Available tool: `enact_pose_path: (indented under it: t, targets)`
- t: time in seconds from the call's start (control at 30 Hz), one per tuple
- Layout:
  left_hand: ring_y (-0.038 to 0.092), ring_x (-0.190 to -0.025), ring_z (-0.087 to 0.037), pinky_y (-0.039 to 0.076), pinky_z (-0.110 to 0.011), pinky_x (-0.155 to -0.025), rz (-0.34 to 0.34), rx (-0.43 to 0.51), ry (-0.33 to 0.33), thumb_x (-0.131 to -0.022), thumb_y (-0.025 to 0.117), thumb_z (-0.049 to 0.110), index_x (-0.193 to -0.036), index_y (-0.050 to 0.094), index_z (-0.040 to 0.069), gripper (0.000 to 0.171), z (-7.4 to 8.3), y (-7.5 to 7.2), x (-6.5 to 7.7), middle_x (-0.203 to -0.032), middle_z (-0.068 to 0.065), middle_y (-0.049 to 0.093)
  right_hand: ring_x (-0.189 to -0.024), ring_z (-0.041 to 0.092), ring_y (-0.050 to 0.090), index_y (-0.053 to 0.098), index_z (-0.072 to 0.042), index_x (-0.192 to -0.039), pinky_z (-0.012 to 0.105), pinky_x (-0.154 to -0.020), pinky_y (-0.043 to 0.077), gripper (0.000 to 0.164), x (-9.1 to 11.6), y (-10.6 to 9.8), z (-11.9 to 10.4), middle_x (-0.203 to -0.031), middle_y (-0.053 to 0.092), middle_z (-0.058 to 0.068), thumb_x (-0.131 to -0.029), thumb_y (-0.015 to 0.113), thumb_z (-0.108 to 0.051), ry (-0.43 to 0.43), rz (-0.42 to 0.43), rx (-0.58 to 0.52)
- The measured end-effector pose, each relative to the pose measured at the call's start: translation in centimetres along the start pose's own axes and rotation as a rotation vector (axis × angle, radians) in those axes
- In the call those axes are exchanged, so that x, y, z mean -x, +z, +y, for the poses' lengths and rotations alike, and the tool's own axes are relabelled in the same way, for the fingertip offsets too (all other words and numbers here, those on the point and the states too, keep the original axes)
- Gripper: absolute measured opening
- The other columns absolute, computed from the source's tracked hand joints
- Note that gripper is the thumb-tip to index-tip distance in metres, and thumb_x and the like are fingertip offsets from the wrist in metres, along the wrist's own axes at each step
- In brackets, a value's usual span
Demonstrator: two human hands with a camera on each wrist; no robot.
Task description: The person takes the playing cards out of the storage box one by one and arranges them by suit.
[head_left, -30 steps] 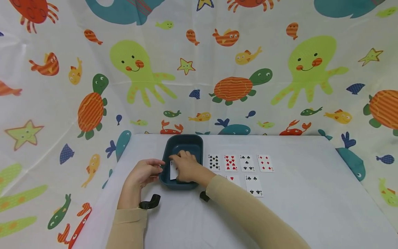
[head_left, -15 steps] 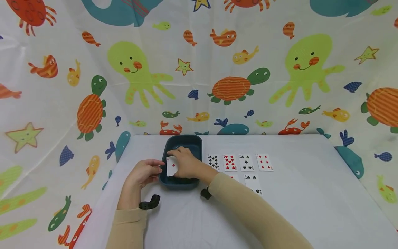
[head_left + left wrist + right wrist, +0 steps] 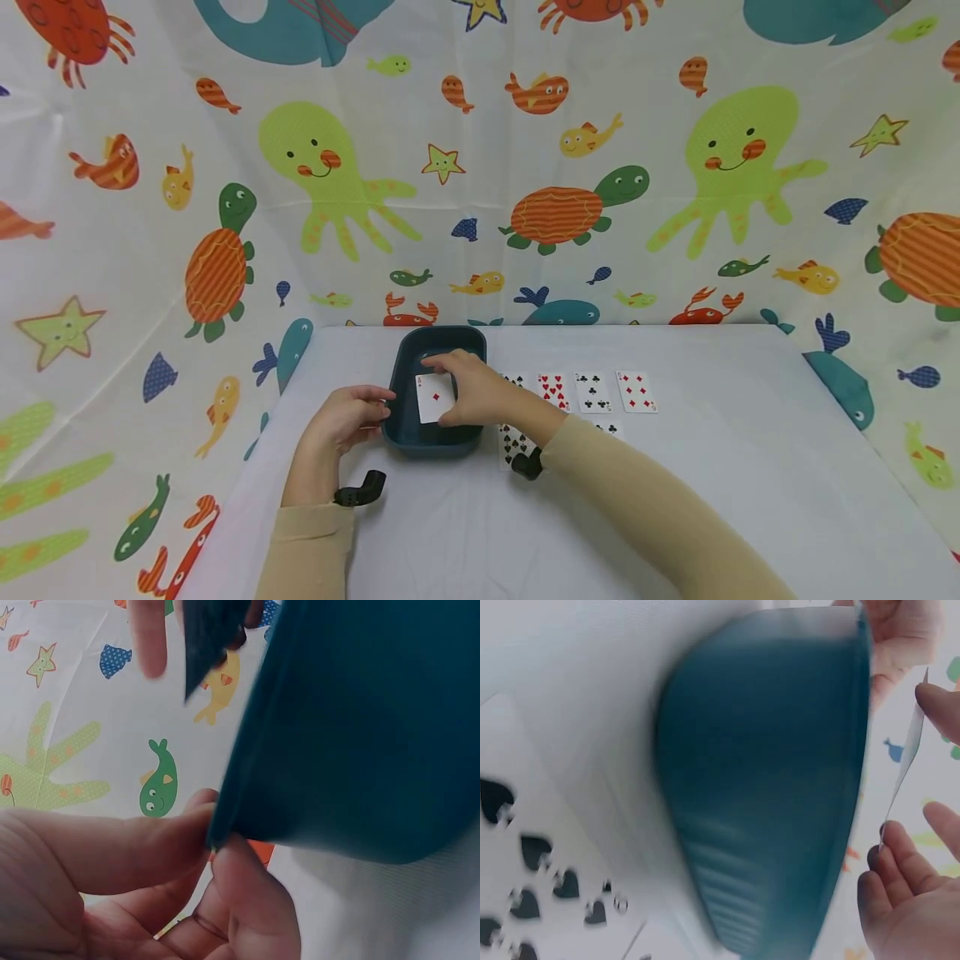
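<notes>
My left hand (image 3: 347,421) pinches the left rim of a dark teal bin (image 3: 435,451) between thumb and fingers, seen close up in the left wrist view. Over that bin, my right hand (image 3: 487,396) holds a playing card, the ace of diamonds (image 3: 433,400), by its opposite short ends. The card faces the head camera, a single red diamond at its middle. In the right wrist view the card (image 3: 907,757) appears nearly edge-on, slightly bowed, beyond the bin's rim.
Right of the bin, face-up cards lie in two rows: a heart card (image 3: 553,390), a five of clubs (image 3: 594,393) and a six of diamonds (image 3: 637,392) behind, a spade card (image 3: 513,450) in front. My right forearm (image 3: 622,492) covers part of the front row.
My right hand, first bent over the card inside the bin, now holds the ace of diamonds and has carried it to the right. The left hand has stayed on the rim.
</notes>
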State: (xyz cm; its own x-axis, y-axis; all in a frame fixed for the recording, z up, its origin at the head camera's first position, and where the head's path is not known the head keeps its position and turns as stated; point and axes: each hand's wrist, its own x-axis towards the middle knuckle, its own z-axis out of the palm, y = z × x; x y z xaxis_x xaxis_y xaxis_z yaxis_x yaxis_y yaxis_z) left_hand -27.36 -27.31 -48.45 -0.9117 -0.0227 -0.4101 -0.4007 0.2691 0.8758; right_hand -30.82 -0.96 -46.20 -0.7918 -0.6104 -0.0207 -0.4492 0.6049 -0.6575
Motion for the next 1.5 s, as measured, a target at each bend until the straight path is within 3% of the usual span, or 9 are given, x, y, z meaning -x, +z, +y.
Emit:
enact_pose_path:
  t: [0.47,1.0,1.27,1.5]
  targets:
    - [0.061,-0.081,-0.021,0.057,-0.03,-0.071,-0.001,0.018,0.003,-0.1,0.067,0.004,-0.13,0.072,0.0,0.031,0.1,0.1,0.1,-0.096,-0.006,0.066,-0.144,0.02,0.051,0.049,-0.03,-0.161,0.055,-0.118,0.049,0.094,6.4,-3.5,2.9,-0.15,0.056,-0.005,-0.08,0.095,-0.023,0.02,0.074,-0.024]
    - [0.062,-0.081,-0.021,0.058,-0.032,-0.072,-0.001,0.0,0.021,-0.099,0.067,0.004,-0.129,0.072,-0.001,0.031,-0.1,0.1,-0.1,-0.095,-0.006,0.066,-0.141,0.02,0.053,0.049,-0.035,-0.158,0.055,-0.116,0.05,0.091,13.3,-4.8,6.9,-0.149,0.056,-0.006,-0.08,0.094,-0.019,0.064,0.127,-0.02]
    - [0.062,-0.081,-0.021,0.059,-0.032,-0.072,-0.008,-0.002,0.021,-0.099,0.067,0.004,-0.129,0.072,-0.001,0.031,-0.2,0.1,0.0,-0.096,-0.006,0.066,-0.145,0.026,0.053,0.05,-0.032,-0.158,0.06,-0.114,0.05,0.09,16.8,-5.4,9.4,-0.152,0.055,-0.007,-0.08,0.094,-0.025,0.189,0.156,0.001]
    - [0.061,-0.082,-0.021,0.058,-0.032,-0.073,-0.012,-0.006,0.025,-0.1,0.066,0.004,-0.131,0.071,-0.002,0.032,-0.2,0.0,-0.1,-0.095,-0.006,0.066,-0.142,0.034,0.055,0.051,-0.024,-0.157,0.063,-0.113,0.049,0.09,20.1,-6.2,12.4,-0.151,0.057,0.001,-0.079,0.095,-0.024,0.234,0.19,0.041]
